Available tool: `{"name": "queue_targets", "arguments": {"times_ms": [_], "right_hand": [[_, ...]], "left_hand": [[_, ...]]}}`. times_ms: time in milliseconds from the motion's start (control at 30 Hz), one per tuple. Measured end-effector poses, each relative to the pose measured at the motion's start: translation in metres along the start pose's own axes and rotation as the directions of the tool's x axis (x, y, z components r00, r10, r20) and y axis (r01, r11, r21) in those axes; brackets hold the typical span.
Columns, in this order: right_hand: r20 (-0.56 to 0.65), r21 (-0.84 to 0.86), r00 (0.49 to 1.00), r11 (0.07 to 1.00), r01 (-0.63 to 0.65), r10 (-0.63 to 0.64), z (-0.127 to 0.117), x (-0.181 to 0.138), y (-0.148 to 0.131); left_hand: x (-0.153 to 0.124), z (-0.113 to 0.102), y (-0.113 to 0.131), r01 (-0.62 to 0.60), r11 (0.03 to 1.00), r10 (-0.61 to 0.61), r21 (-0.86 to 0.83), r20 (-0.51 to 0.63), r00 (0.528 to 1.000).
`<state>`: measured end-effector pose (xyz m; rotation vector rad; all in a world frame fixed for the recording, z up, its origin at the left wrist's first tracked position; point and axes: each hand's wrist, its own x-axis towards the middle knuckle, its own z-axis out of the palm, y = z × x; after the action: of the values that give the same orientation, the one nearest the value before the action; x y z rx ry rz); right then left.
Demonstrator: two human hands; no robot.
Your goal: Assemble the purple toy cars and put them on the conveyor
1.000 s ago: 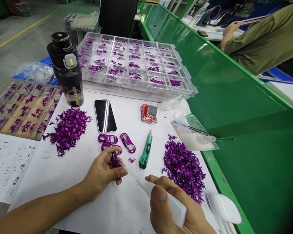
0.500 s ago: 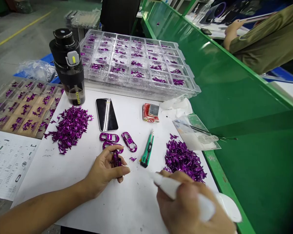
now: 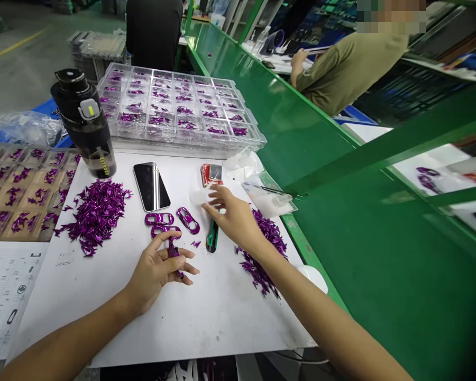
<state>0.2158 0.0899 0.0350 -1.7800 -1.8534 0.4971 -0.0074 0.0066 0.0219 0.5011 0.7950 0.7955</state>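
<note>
My left hand [image 3: 154, 269] rests on the white table sheet [image 3: 206, 317] with its fingers closed on a small purple chrome car-shaped shell [image 3: 173, 252]. Three more such shells [image 3: 159, 218] lie just beyond it. My right hand [image 3: 230, 216] reaches forward over the green utility knife [image 3: 212, 241], fingers stretched out and holding nothing. Its fingertips are over a pale scrap beside the red and white pack [image 3: 211, 174]. Piles of purple chrome offcuts lie on the left [image 3: 95, 211] and, under my right forearm, on the right [image 3: 262, 254].
A black phone [image 3: 151, 185], a dark water bottle [image 3: 85, 127], stacked clear compartment trays [image 3: 178, 106], another tray [image 3: 16, 185] at left, and tweezers on clear plastic [image 3: 269, 190]. A white rounded object [image 3: 314, 276] sits by the green conveyor [image 3: 341, 222]. A person in an olive sleeve [image 3: 349, 69] works beyond.
My right hand let go of the white bottle-like tool and moved forward over the knife toward the red pack. The view swung right. My left hand kept its hold on the shell.
</note>
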Motion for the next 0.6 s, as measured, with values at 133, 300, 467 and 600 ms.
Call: {"name": "queue_targets", "arguments": {"times_ms": [133,300,467,600], "right_hand": [[0.152,-0.335,0.971,0.915,0.225,-0.183,-0.039,-0.051,0.024],[0.235,-0.456,0.896,0.771,0.444,-0.376,-0.045,-0.09,0.064],[0.197,-0.443,0.855,0.735,0.514,-0.479,-0.039,-0.082,0.079],[0.08,-0.257,0.843,0.806,0.533,-0.532,-0.048,-0.066,0.046]], "left_hand": [[-0.001,-0.001,0.001,0.019,1.0,-0.019,0.011,0.001,1.0],[0.002,0.001,0.0,0.01,1.0,-0.01,0.007,0.014,1.0],[0.002,0.006,-0.001,-0.046,0.999,0.045,-0.019,-0.044,0.998],[0.004,0.006,-0.001,-0.131,0.991,0.132,0.028,-0.048,0.99]]}}
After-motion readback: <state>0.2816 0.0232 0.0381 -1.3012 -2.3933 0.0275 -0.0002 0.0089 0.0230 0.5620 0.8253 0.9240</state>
